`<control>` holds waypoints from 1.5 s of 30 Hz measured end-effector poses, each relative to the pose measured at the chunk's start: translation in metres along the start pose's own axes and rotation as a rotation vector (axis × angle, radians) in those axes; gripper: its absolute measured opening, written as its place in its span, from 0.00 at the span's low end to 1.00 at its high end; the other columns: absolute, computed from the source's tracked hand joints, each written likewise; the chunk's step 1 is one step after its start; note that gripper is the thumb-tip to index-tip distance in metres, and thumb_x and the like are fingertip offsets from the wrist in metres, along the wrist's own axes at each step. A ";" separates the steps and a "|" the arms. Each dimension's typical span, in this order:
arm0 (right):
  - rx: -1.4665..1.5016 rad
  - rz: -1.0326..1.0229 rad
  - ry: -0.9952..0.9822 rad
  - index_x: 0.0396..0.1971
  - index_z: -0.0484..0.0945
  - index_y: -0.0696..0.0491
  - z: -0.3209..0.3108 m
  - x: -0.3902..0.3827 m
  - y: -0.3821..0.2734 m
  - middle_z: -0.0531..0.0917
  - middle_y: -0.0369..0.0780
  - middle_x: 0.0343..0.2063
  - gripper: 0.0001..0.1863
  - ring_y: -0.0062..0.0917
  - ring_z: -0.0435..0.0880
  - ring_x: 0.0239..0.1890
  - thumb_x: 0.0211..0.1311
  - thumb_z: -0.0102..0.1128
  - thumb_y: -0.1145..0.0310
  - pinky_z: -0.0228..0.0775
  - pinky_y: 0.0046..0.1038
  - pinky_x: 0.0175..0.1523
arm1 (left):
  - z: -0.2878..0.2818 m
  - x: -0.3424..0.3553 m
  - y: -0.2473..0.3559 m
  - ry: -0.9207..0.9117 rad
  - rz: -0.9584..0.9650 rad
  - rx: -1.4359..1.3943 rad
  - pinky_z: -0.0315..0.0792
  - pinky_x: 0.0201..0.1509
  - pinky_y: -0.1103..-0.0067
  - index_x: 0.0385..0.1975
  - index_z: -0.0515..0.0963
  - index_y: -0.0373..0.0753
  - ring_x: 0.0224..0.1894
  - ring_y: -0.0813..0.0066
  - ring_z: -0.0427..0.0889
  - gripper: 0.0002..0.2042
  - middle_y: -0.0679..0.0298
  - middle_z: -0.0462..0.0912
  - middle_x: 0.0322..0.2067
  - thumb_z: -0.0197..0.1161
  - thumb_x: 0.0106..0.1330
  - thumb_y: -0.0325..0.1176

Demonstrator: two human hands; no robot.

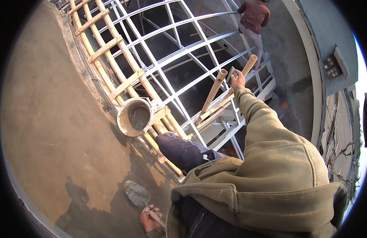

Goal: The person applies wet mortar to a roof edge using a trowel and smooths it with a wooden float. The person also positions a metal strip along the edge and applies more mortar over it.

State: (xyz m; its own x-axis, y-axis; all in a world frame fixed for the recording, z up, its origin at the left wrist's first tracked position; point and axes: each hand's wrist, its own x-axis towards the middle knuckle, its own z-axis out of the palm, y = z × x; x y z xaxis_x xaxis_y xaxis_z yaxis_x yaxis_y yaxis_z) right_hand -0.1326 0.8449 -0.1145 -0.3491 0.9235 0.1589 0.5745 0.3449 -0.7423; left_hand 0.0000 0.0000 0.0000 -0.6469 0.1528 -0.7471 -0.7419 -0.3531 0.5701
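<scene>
At the lower left my left hand [150, 217] is closed round the wooden handle of a trowel [137, 193]. The trowel's blade is smeared with grey mortar and lies close in front of the plastered wall. My right arm reaches far forward, and my right hand [238, 80] is closed on a small grey flat-sided piece [231, 74], its kind unclear. That hand is beside the tops of two bamboo poles [213, 92]. A white bucket [124, 115] with grey mortar inside stands on the bamboo scaffold between the wall and the metal frame.
A bamboo scaffold [128, 56] with wooden crosspieces runs along the brown plastered wall [52, 131]. Beside it spreads a light metal roof frame [185, 52] with dark openings below. Another person [253, 23] stands on the frame at the top right, by a grey wall [284, 47].
</scene>
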 end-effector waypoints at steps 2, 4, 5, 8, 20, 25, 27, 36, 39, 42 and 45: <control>-0.156 -0.086 0.033 0.63 0.82 0.42 -0.005 -0.012 -0.033 0.88 0.48 0.42 0.24 0.43 0.89 0.50 0.66 0.69 0.63 0.80 0.39 0.57 | -0.004 -0.014 0.004 0.039 -0.026 0.012 0.79 0.31 0.66 0.48 0.78 0.30 0.26 0.60 0.82 0.22 0.49 0.83 0.34 0.60 0.74 0.48; -0.349 -0.125 0.014 0.61 0.84 0.41 -0.009 -0.029 -0.050 0.85 0.51 0.49 0.21 0.50 0.84 0.56 0.68 0.65 0.64 0.75 0.45 0.65 | 0.008 0.004 -0.013 0.030 -0.029 -0.018 0.79 0.31 0.67 0.48 0.78 0.30 0.26 0.60 0.82 0.21 0.50 0.83 0.34 0.59 0.74 0.46; -0.458 -0.048 -0.096 0.60 0.85 0.42 -0.009 -0.057 -0.050 0.84 0.52 0.53 0.20 0.52 0.83 0.58 0.69 0.63 0.63 0.73 0.47 0.67 | 0.005 0.000 -0.007 0.040 -0.018 -0.015 0.79 0.31 0.67 0.48 0.78 0.30 0.26 0.60 0.83 0.21 0.50 0.83 0.34 0.59 0.75 0.46; -0.723 0.047 -0.473 0.52 0.89 0.48 -0.012 -0.128 0.031 0.87 0.56 0.50 0.19 0.55 0.84 0.58 0.66 0.55 0.64 0.75 0.48 0.67 | 0.009 -0.001 -0.014 -0.002 -0.008 -0.075 0.80 0.32 0.67 0.48 0.79 0.30 0.26 0.60 0.84 0.21 0.51 0.84 0.33 0.60 0.75 0.46; 0.814 -0.404 -1.759 0.71 0.71 0.55 0.022 -0.407 -0.470 0.83 0.35 0.49 0.26 0.17 0.83 0.40 0.75 0.60 0.75 0.81 0.25 0.41 | 0.034 -0.010 -0.002 0.057 0.097 -0.145 0.80 0.35 0.67 0.49 0.80 0.25 0.28 0.59 0.85 0.17 0.49 0.86 0.34 0.57 0.76 0.37; 1.121 -1.067 -1.178 0.64 0.79 0.53 -0.027 -0.488 -0.602 0.76 0.40 0.37 0.25 0.26 0.74 0.35 0.67 0.69 0.68 0.72 0.30 0.42 | 0.052 -0.020 -0.023 0.045 0.114 -0.182 0.79 0.34 0.67 0.48 0.79 0.24 0.28 0.58 0.85 0.17 0.49 0.85 0.35 0.55 0.76 0.36; 1.182 -1.132 -1.038 0.64 0.79 0.53 -0.031 -0.498 -0.640 0.74 0.40 0.36 0.25 0.27 0.73 0.35 0.67 0.68 0.69 0.71 0.31 0.41 | 0.055 -0.029 -0.028 0.047 0.135 -0.206 0.79 0.34 0.67 0.48 0.78 0.24 0.28 0.58 0.84 0.17 0.48 0.84 0.35 0.55 0.76 0.35; 0.920 -1.212 -1.128 0.62 0.83 0.53 -0.012 -0.496 -0.554 0.76 0.42 0.40 0.22 0.33 0.77 0.39 0.68 0.65 0.71 0.74 0.33 0.49 | 0.047 -0.037 -0.075 0.139 0.132 -0.357 0.80 0.37 0.66 0.49 0.75 0.21 0.28 0.58 0.83 0.17 0.47 0.83 0.36 0.55 0.75 0.34; 0.981 -1.414 -0.925 0.59 0.85 0.53 -0.060 -0.458 -0.639 0.80 0.44 0.40 0.19 0.35 0.81 0.44 0.69 0.63 0.70 0.75 0.36 0.54 | 0.044 -0.028 -0.088 0.086 0.174 -0.371 0.81 0.38 0.65 0.49 0.76 0.21 0.28 0.57 0.84 0.17 0.47 0.83 0.35 0.55 0.74 0.33; 0.871 -1.788 -0.723 0.53 0.87 0.55 -0.085 -0.451 -0.693 0.83 0.45 0.39 0.17 0.39 0.83 0.47 0.66 0.66 0.68 0.77 0.38 0.55 | 0.047 -0.027 -0.086 0.065 0.224 -0.340 0.82 0.39 0.64 0.48 0.78 0.21 0.29 0.56 0.85 0.17 0.47 0.84 0.35 0.56 0.73 0.33; 0.762 -2.103 -0.519 0.50 0.88 0.56 -0.085 -0.459 -0.720 0.85 0.45 0.40 0.15 0.41 0.83 0.47 0.64 0.68 0.69 0.79 0.40 0.55 | 0.052 -0.023 -0.089 0.024 0.224 -0.371 0.84 0.37 0.67 0.50 0.77 0.21 0.27 0.61 0.85 0.17 0.47 0.85 0.35 0.52 0.78 0.32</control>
State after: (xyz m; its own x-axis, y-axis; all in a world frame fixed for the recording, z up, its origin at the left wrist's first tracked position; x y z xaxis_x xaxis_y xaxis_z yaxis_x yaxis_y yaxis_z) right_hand -0.3229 0.1865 0.4026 -0.0488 -0.6662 0.7441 -0.9667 0.2190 0.1327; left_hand 0.0713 0.0754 -0.0158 -0.7771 0.0153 -0.6292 -0.4675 -0.6833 0.5608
